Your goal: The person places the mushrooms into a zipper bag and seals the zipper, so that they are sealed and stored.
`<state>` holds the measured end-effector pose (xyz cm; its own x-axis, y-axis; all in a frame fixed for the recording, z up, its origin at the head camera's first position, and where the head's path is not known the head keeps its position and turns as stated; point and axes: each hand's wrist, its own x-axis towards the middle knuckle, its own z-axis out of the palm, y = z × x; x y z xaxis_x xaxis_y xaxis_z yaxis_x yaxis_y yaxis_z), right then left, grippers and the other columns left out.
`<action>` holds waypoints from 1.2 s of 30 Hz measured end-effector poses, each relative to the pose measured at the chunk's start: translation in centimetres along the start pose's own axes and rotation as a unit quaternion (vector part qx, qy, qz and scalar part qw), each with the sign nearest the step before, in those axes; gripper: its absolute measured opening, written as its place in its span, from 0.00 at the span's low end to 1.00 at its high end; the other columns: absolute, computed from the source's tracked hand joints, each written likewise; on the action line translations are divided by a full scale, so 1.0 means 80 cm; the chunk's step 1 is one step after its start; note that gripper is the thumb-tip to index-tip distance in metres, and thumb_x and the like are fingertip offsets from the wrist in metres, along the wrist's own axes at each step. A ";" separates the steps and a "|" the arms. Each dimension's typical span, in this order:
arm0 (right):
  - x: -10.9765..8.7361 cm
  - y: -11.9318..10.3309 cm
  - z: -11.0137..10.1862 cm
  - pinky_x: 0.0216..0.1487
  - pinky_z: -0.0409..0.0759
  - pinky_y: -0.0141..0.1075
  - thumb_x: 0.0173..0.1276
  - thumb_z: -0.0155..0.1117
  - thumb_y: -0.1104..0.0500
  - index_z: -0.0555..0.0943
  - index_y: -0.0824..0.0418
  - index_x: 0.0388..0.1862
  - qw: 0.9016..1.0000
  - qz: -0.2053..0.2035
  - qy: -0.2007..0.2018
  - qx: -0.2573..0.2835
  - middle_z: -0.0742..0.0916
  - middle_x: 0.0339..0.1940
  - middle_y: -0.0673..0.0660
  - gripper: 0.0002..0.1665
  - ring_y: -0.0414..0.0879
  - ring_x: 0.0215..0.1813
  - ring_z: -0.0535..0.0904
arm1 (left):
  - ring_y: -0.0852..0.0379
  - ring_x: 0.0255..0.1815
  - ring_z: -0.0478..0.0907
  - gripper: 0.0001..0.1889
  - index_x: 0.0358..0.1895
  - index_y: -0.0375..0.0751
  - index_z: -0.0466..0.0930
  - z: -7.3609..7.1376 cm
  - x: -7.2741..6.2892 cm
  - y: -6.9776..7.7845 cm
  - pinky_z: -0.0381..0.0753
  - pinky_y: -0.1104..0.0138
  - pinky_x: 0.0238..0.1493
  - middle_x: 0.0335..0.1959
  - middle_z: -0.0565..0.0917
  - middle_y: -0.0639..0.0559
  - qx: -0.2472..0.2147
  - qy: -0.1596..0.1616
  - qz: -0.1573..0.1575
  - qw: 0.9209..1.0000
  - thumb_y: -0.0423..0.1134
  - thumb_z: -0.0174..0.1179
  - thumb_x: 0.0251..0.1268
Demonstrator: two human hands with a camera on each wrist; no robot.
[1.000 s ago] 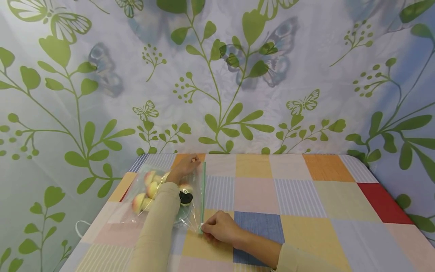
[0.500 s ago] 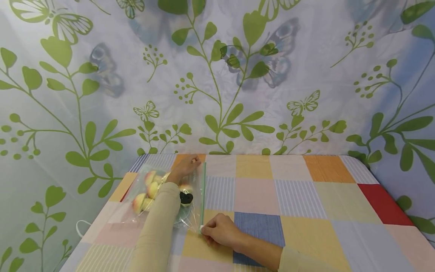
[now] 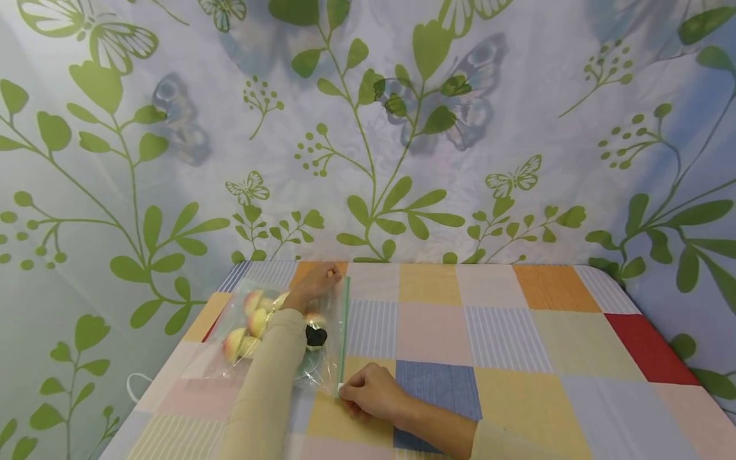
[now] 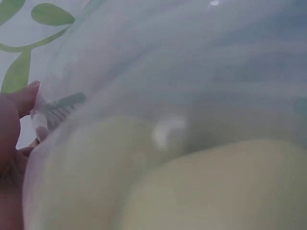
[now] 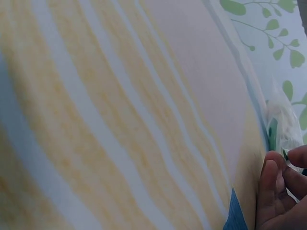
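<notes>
A clear zip bag (image 3: 215,367) lies flat on the left part of the table, its green zip strip (image 3: 344,329) running along the right side. Inside are several rounded, pale yellow pieces (image 3: 232,345) blushed with red, and a black heart-like shape (image 3: 315,336) shows among them. At the strip's near end, my right hand (image 3: 374,391) pinches the bag by a small white tab. My left hand (image 3: 313,284) reaches over the bag to its far corner; in the left wrist view, the left hand's fingers (image 4: 26,98) pinch the plastic. The left sleeve (image 3: 264,383) hides some pieces.
A patchwork cloth (image 3: 506,338) covers the table. Behind it hangs a curtain (image 3: 402,160) printed with green leaves and butterflies, reaching down to the table's back edge. A white loop (image 3: 133,386) sticks out past the left edge.
</notes>
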<state>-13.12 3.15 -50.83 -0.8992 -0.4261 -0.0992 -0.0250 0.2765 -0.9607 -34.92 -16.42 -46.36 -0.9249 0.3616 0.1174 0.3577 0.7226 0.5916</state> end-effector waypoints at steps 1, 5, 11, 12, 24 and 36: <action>0.000 0.000 0.000 0.19 0.74 0.27 0.67 0.68 0.63 0.87 0.64 0.19 1.000 0.001 0.002 -0.001 0.84 0.16 0.53 0.15 0.40 0.19 0.75 | 0.49 0.37 0.72 0.08 0.36 0.39 0.76 0.001 0.001 0.000 0.73 0.58 0.39 0.36 0.78 0.46 0.002 0.000 0.000 1.000 0.34 0.54 0.80; -0.002 0.001 0.003 0.19 0.72 0.26 0.68 0.68 0.64 0.87 0.63 0.19 1.000 0.006 0.006 -0.009 0.83 0.15 0.53 0.16 0.39 0.17 0.73 | 0.50 0.34 0.72 0.08 0.35 0.40 0.75 0.010 0.005 -0.003 0.73 0.60 0.37 0.32 0.76 0.48 0.029 0.001 0.000 1.000 0.34 0.56 0.78; -0.004 0.001 0.006 0.18 0.73 0.26 0.68 0.67 0.64 0.86 0.65 0.19 1.000 0.008 0.007 -0.004 0.84 0.15 0.53 0.16 0.39 0.18 0.74 | 0.50 0.32 0.71 0.08 0.33 0.40 0.76 0.019 0.004 0.006 0.72 0.60 0.36 0.30 0.77 0.48 0.071 0.016 -0.015 0.997 0.34 0.59 0.75; -0.004 0.001 0.006 0.18 0.72 0.26 0.68 0.67 0.64 0.86 0.65 0.18 1.000 0.009 0.007 -0.004 0.84 0.15 0.53 0.16 0.39 0.18 0.74 | 0.50 0.31 0.71 0.08 0.33 0.39 0.76 0.020 0.004 0.008 0.72 0.60 0.35 0.30 0.77 0.48 0.072 0.018 -0.019 0.997 0.34 0.59 0.75; -0.003 0.006 -0.013 0.19 0.80 0.34 0.67 0.71 0.61 0.89 0.62 0.24 0.999 0.015 0.006 -0.045 0.86 0.19 0.53 0.11 0.43 0.19 0.80 | 0.51 0.31 0.70 0.08 0.34 0.38 0.75 0.024 0.002 0.023 0.73 0.60 0.37 0.30 0.76 0.47 0.089 0.016 -0.029 0.995 0.34 0.59 0.76; -0.015 -0.003 -0.146 0.30 0.83 0.39 0.71 0.70 0.54 0.87 0.64 0.50 0.992 -0.024 -0.026 -0.124 0.87 0.34 0.55 0.16 0.51 0.32 0.84 | 0.29 0.72 0.62 0.29 0.77 0.34 0.63 -0.034 -0.023 0.037 0.66 0.39 0.68 0.70 0.68 0.25 0.092 -0.018 0.002 0.996 0.44 0.55 0.81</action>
<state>-17.12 13.67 -47.48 -0.8710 -0.4857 -0.0737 -0.1798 0.4548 -0.8722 -32.54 -16.56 -42.66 -0.9192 0.3834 0.0899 0.3826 0.8153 0.4347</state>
